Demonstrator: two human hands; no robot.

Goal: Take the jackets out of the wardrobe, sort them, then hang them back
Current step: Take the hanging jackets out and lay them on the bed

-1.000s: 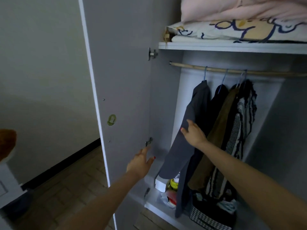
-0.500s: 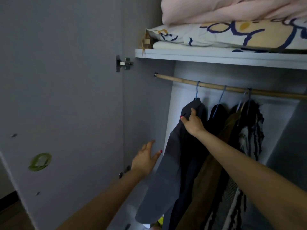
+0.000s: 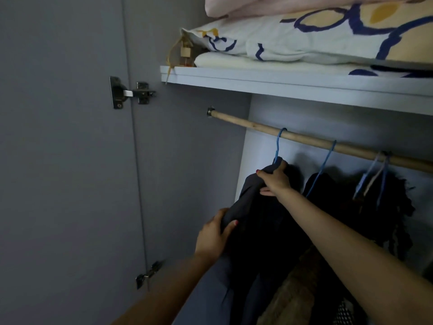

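The dark grey jacket [image 3: 248,200] hangs at the left end of the wooden rail [image 3: 304,137], on a blue hanger [image 3: 278,146] whose hook is over the rail. The person's right hand [image 3: 275,180] grasps the jacket's top, just below the hanger's neck, with fingers curled over the bunched cloth at the collar. The left hand [image 3: 214,235] grips the jacket lower down, on its left shoulder or sleeve, thumb on the front and fingers wrapped behind the fabric; the light is poor there, so which part of the garment it holds is hard to tell.

Further right along the rail hangs a second dark jacket [image 3: 328,191] on another blue hanger [image 3: 322,167], just beside the first and apart from it at the hook. Beyond that, still on the rail, a cluster of hangers [image 3: 375,177] carries more dark clothes [image 3: 396,207], pressed close together. Below the rail, between the forearms, a brown garment [image 3: 295,294] shows in part.

Above the rail runs a white shelf [image 3: 281,83], which bears a folded white quilt with blue and yellow shapes [image 3: 316,36] and a pink blanket [image 3: 269,5] on top of it. To the left of the rail's end stands the open grey wardrobe door [image 3: 63,160], joined by an upper metal hinge [image 3: 131,92] level with the shelf and a lower hinge [image 3: 147,274] well beneath the rail.
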